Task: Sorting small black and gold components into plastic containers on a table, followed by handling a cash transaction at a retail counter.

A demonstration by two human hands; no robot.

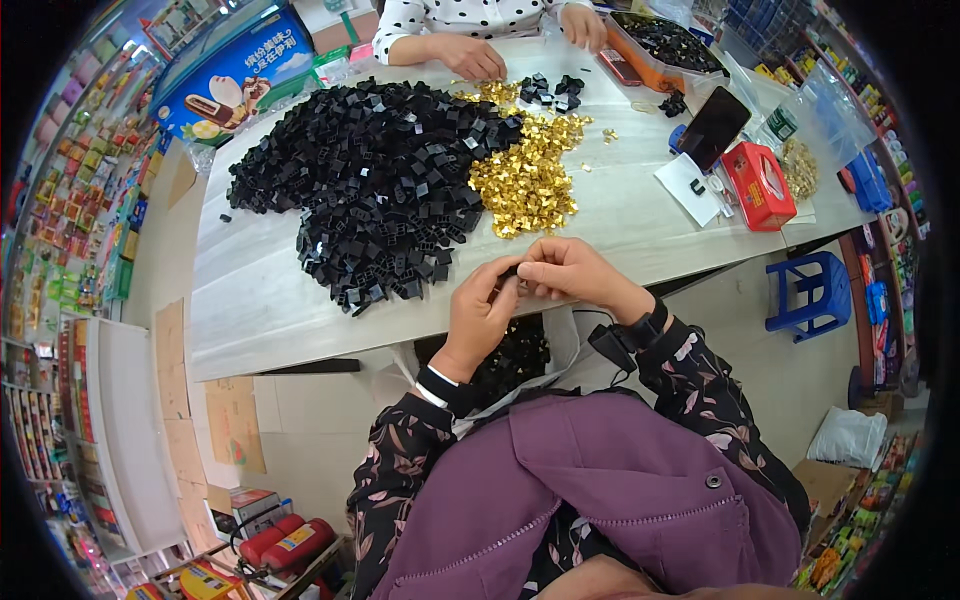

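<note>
My left hand (480,315) and my right hand (575,272) meet at the table's near edge, fingertips pinched together. Between them is a small black plastic piece (511,272), mostly covered by the fingers. Whether a gold bit is also in the fingers is too small to tell. Beyond my left hand spreads a big heap of black plastic pieces (370,180), square and blocky. Touching its right side lies a pile of small shiny gold metal pieces (530,185). Below my hands, an open white bag (565,340) holds black pieces with gold glints (515,362).
Across the table (250,290), a person's hand (470,58) reaches by the gold pile. An orange container (650,70) of black pieces, a phone (714,128), a red box (758,187) and a white card (688,190) lie right. A blue stool (810,295) stands on the floor.
</note>
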